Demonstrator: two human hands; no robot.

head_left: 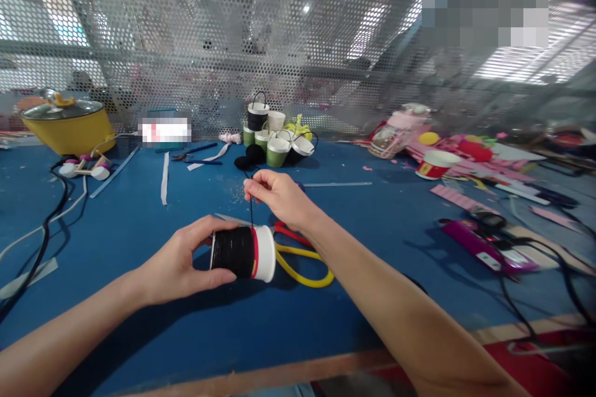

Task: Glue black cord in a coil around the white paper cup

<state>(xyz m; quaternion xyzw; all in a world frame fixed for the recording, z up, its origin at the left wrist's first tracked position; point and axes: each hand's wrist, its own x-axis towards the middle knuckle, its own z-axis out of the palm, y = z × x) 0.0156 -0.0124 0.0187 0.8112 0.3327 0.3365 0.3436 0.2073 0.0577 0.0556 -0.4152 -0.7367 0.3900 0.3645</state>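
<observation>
My left hand (186, 260) grips a paper cup (264, 254) lying on its side, its white rim toward the right. Black cord is wound round most of the cup, with a red strip showing near the rim. Above it, my right hand (274, 192) pinches the black cord (252, 211), which runs taut down to the cup. Two black balls of cord (249, 158) lie just beyond the right hand. Behind the cup rest scissors with red and yellow handles (305, 276), partly covered by the cup and my right forearm.
Several small cord-wrapped cups (278, 152) with handles stand at the back middle. A yellow pot (69, 127) is at the back left. On the right are a red and white cup (437, 164), pink scraps and a purple device (484, 248) with cables.
</observation>
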